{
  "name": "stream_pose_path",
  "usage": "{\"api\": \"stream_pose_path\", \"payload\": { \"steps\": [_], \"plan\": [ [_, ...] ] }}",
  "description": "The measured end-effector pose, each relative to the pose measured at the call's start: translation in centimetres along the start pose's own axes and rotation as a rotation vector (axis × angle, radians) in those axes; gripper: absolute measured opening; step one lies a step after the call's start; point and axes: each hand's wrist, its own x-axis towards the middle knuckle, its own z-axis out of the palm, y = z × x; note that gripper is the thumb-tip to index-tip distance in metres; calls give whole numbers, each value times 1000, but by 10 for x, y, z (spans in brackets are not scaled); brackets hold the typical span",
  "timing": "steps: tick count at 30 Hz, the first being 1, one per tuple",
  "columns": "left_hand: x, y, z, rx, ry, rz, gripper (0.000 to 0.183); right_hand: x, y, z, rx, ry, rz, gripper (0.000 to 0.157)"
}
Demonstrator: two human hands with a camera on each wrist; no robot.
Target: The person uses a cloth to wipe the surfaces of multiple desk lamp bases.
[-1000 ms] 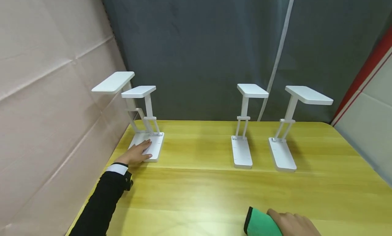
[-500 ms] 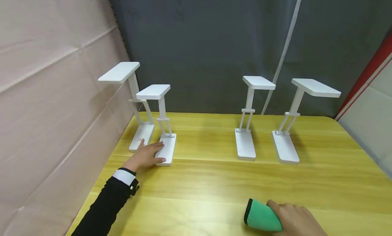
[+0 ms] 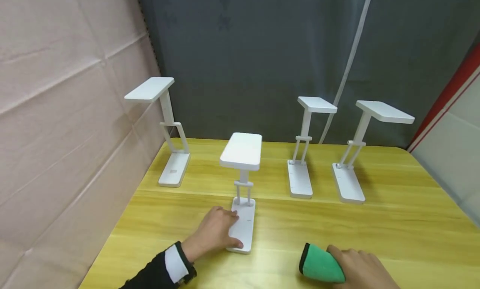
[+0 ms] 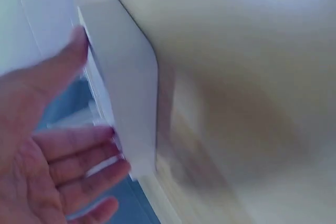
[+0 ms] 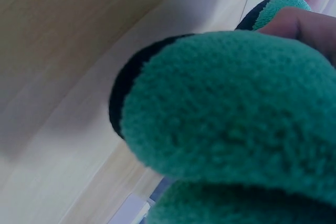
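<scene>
Head view faces down — wrist close-ups share the table.

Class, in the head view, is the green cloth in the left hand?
No, the right hand holds the green cloth.

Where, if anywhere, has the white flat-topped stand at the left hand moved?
Yes: the stand came rightward and nearer, away from the yellow wooden table's back edge.

- Here's the white folding desk lamp, upright near the middle of the tabletop, oblong base below, two thin legs meeting the stem, flat rectangular head jutting out toward the near side!
- And the fuzzy green cloth, edged in black, bunched thick, sits nearer and right of it.
</scene>
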Motion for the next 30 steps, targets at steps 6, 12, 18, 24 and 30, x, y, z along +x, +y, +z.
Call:
{"api": "stream_pose_path", "payload": {
  "steps": [6,12,18,24,30],
  "plan": [
    [4,61,11,109,35,80,68,-6,-2,2,-24,43,9,41],
    [9,89,16,224,69,96,69,-2,-14,-1,-85,176,-52,39],
    [10,76,20,83,160,117,75,25,-32,-14,-206,317,-168,42],
    [10,55,16,-108,13,45,134,57,-45,-20,-341,406,-301,41],
    [12,52,17,-107,-173,76,138,76,-50,-5,-450,461,-309,44]
  ]
}}
